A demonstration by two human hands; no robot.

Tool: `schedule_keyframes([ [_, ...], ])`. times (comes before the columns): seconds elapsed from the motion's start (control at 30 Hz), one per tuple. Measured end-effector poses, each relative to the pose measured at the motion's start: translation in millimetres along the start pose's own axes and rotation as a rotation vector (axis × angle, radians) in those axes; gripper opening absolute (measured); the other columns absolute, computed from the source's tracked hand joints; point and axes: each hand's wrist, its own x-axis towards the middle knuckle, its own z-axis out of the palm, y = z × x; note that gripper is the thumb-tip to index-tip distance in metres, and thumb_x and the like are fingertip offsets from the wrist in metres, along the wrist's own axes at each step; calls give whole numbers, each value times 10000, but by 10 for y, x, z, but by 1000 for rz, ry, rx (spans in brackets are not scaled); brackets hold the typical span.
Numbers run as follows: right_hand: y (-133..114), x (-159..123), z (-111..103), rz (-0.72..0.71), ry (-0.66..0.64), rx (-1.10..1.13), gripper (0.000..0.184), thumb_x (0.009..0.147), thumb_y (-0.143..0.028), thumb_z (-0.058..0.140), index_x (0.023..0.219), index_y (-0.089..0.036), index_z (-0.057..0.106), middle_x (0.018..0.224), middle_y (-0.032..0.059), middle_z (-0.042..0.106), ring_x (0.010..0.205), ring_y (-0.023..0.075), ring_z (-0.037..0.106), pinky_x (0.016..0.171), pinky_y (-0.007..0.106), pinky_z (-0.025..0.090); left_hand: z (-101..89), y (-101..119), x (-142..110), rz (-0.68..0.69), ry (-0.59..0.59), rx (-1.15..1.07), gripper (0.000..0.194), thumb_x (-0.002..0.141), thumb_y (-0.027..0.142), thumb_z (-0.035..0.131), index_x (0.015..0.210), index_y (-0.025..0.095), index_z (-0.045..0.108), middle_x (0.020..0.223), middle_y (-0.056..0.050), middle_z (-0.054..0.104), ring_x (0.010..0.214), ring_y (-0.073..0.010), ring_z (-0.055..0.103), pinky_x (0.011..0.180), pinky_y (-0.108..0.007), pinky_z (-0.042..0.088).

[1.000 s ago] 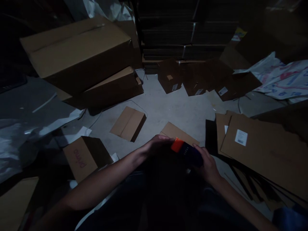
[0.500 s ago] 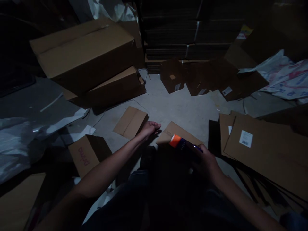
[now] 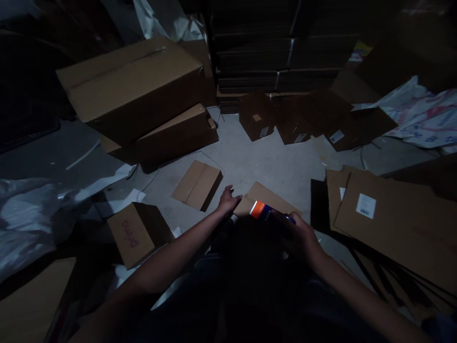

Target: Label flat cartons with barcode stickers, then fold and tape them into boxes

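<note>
My right hand point(image 3: 303, 234) is wrapped round an orange and dark-blue tape gun point(image 3: 267, 211), whose white-edged orange end lies over the left part of a small cardboard box point(image 3: 273, 196). My left hand point(image 3: 229, 200) is at that box's left corner, its fingers apart and nothing held in them. Whether the fingertips touch the cardboard I cannot tell. Another small box point(image 3: 197, 183), with a seam along its top, lies on the floor just left of my left hand. The near side of the box under the tape gun is lost in shadow.
Large cartons point(image 3: 132, 81) are stacked at the back left. A box marked "prima" point(image 3: 130, 236) stands near my left forearm. Flat labelled cardboard point(image 3: 396, 224) lies to the right. Several brown boxes point(image 3: 257, 116) stand before bundled cardboard point(image 3: 255, 59). Plastic sheeting point(image 3: 24, 224) lies at left.
My left hand has moved right, away from the seamed box to the other small box's corner, and its fingers have spread. The tape gun has shifted slightly left in my right hand.
</note>
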Motion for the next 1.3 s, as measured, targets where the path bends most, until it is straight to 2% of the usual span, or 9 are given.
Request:
schedule_keyframes([
  [0.23, -43, 24, -161, 56, -86, -44, 834, 813, -152, 613, 1578, -408, 399, 1070, 29, 564, 806, 191, 635, 714, 316, 554, 150, 248, -139, 130, -153, 236, 506, 1014, 606, 435, 1045, 215, 755, 1095, -130, 779, 1082, -333, 705, 922, -370, 488],
  [0.4, 309, -538, -485, 19, -69, -95, 780, 869, -178, 574, 1591, -409, 391, 1084, 52, 565, 833, 208, 632, 751, 344, 577, 150, 261, -136, 137, -154, 351, 578, 1028, 634, 361, 1035, 198, 741, 1098, -176, 772, 1113, -362, 696, 941, -393, 485],
  [0.53, 684, -1122, -564, 65, -60, -157, 736, 886, -223, 609, 1582, -375, 423, 1098, 69, 564, 878, 228, 634, 773, 366, 577, 167, 241, -104, 156, -154, 411, 623, 1052, 616, 285, 1093, 189, 736, 1142, -194, 761, 1122, -364, 695, 964, -415, 484],
  [0.73, 828, -1232, -466, 68, -1, -109, 608, 951, -258, 596, 1544, -345, 492, 1065, 67, 565, 850, 203, 620, 767, 333, 561, 146, 309, -115, 149, -122, 517, 623, 1073, 574, 232, 1348, 202, 649, 1259, -182, 731, 1202, -366, 668, 1002, -457, 489],
  [0.8, 845, -1194, -403, 64, 21, -88, 586, 963, -253, 582, 1536, -344, 500, 1072, 68, 566, 856, 200, 621, 773, 329, 557, 220, 354, -208, 251, 9, 627, 597, 1079, 517, 273, 1515, 175, 496, 1462, -205, 604, 1373, -380, 547, 1097, -507, 426],
  [0.87, 896, -1199, -328, 71, 32, -76, 586, 965, -246, 575, 1538, -341, 495, 1076, 69, 561, 854, 200, 619, 766, 327, 551, 386, 378, -379, 501, 61, 772, 598, 1071, 456, 342, 1589, 159, 383, 1588, -205, 469, 1481, -374, 419, 1180, -536, 334],
  [1.0, 1075, -1382, -211, 95, 3, -71, 619, 956, -234, 574, 1558, -323, 463, 1096, 75, 542, 885, 207, 616, 779, 329, 547, 813, 344, -820, 1064, -328, 863, 677, 1031, 544, 439, 1615, 214, 345, 1624, -135, 441, 1484, -333, 417, 1221, -485, 306],
  [1.13, 1112, -1553, -217, 134, -59, -146, 653, 935, -226, 566, 1572, -307, 445, 1083, 72, 546, 855, 201, 611, 782, 326, 538, 1002, 308, -1035, 1120, -335, 869, 691, 1026, 610, 432, 1596, 223, 379, 1625, -116, 444, 1477, -334, 415, 1199, -512, 326],
  [1.3, 805, -1251, -419, 174, -207, -436, 679, 857, -162, 579, 1517, -311, 532, 1030, 85, 602, 831, 223, 596, 752, 317, 493, 1103, 342, -1102, 1057, -277, 943, 596, 1032, 512, 451, 1566, 248, 434, 1640, -125, 414, 1498, -389, 372, 1198, -608, 283],
])
